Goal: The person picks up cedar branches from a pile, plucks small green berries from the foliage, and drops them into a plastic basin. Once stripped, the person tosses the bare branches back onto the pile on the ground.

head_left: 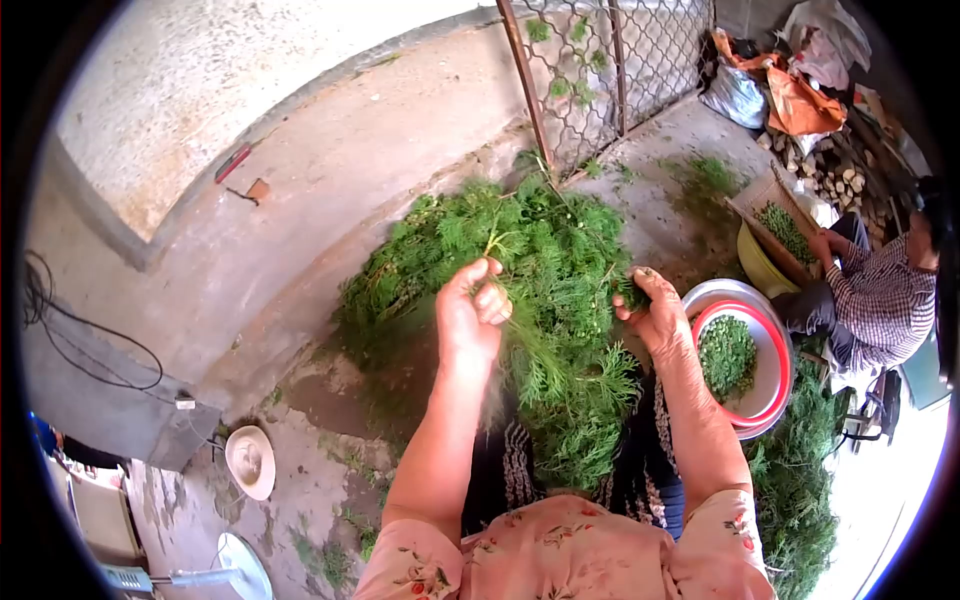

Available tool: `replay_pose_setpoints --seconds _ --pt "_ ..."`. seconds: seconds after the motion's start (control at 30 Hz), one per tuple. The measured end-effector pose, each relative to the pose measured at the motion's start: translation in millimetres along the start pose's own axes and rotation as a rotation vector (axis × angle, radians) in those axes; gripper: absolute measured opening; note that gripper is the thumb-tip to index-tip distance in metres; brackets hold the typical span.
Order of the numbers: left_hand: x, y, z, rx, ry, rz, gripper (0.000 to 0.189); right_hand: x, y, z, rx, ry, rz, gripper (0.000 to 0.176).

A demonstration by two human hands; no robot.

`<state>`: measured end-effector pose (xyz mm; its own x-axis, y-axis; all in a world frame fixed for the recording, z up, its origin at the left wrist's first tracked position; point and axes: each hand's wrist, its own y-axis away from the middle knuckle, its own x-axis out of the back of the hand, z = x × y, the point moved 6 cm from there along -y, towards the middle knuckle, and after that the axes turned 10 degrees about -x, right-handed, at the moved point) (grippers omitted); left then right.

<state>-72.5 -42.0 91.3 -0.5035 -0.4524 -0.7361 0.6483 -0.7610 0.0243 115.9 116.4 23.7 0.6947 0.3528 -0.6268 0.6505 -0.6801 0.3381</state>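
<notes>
My left hand (474, 312) is closed around the stem of a leafy evergreen sprig (535, 345), whose feathery leaves hang blurred below the fist. Under and beyond both hands lies a big heap of green evergreen branches (580, 235), reaching down over my lap. My right hand (657, 315) is at the right edge of the heap, its fingers curled toward the thumb; what they hold, if anything, is too small to make out. Just right of that hand stands a red-rimmed basin (772, 350) set in a metal one, with small green cones or seeds (728, 355) inside.
A co-worker (885, 295) sits at the right with a tray (770, 190) of green pieces over a yellow basin (752, 262). More branches (795, 480) lie lower right. A metal gate (620, 80), sacks (800, 100), a hat (250, 462) and a fan (240, 568) surround the place.
</notes>
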Motion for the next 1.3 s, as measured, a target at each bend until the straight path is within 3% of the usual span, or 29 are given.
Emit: replay_pose_setpoints --seconds 0.1,0.3,0.37,0.43,0.53,0.63,0.7,0.73,0.8,0.9,0.93,0.97,1.0,1.03,1.07,1.13,1.17,1.23,1.3 --pt "1 -40 -14 0.024 0.029 0.006 0.015 -18 -11 -4 -0.022 -0.010 -0.011 0.010" --pt "14 -92 -56 0.065 0.034 0.090 0.014 -26 -45 27 -0.179 0.422 -0.102 0.014" --pt "21 -100 -69 0.078 -0.013 0.118 0.014 -17 -55 46 -0.298 0.403 -0.060 0.015" --pt "30 -104 -80 0.076 -0.046 0.139 0.014 -14 -49 58 -0.291 0.291 0.230 0.021" --pt "41 -105 -92 0.091 -0.081 0.161 0.014 -16 -64 78 -0.390 0.428 0.056 0.030" --pt "41 -105 -94 0.089 -0.119 0.265 0.014 -36 -70 76 -0.142 0.528 -0.152 0.033" --pt "44 -107 -98 0.030 -0.147 0.239 0.015 -23 -69 68 -0.031 0.710 -0.018 0.028" --pt "44 -105 -105 0.102 -0.116 0.284 0.016 -20 -71 65 0.028 0.798 0.024 0.026" --pt "32 -102 -104 -0.048 -0.148 0.177 0.017 -23 -79 66 0.031 0.671 0.096 0.027" --pt "17 -99 -97 -0.121 -0.327 -0.004 0.032 -20 -73 55 -0.029 0.295 0.282 0.029" --pt "8 -92 -95 0.013 -0.348 -0.176 0.041 -11 -82 56 0.008 0.352 0.178 0.030" --pt "11 -88 -95 -0.025 -0.483 -0.223 0.047 -18 -77 54 -0.036 0.356 0.198 0.030" --pt "7 -75 -92 0.139 -0.490 -0.297 0.050 -11 -85 57 -0.090 0.342 0.126 0.026" --pt "21 -66 -107 0.032 -0.514 -0.269 0.049 -4 -93 64 -0.141 0.330 0.060 0.023" --pt "30 -63 -118 -0.058 -0.655 -0.374 0.045 -11 -91 66 -0.129 0.371 0.042 0.020" --pt "53 -48 -135 -0.060 -0.661 -0.187 0.041 -21 -85 77 -0.114 0.377 0.035 0.015" --pt "52 -36 -120 -0.029 -0.864 -0.151 0.044 -20 -83 87 -0.116 0.342 0.045 0.015" --pt "59 -21 -108 -0.324 -1.266 -0.035 0.049 -19 -83 99 -0.186 0.349 -0.117 0.016" --pt "52 -3 -91 -0.194 -1.293 -0.035 0.048 -30 -65 97 -0.226 0.393 -0.190 0.016"
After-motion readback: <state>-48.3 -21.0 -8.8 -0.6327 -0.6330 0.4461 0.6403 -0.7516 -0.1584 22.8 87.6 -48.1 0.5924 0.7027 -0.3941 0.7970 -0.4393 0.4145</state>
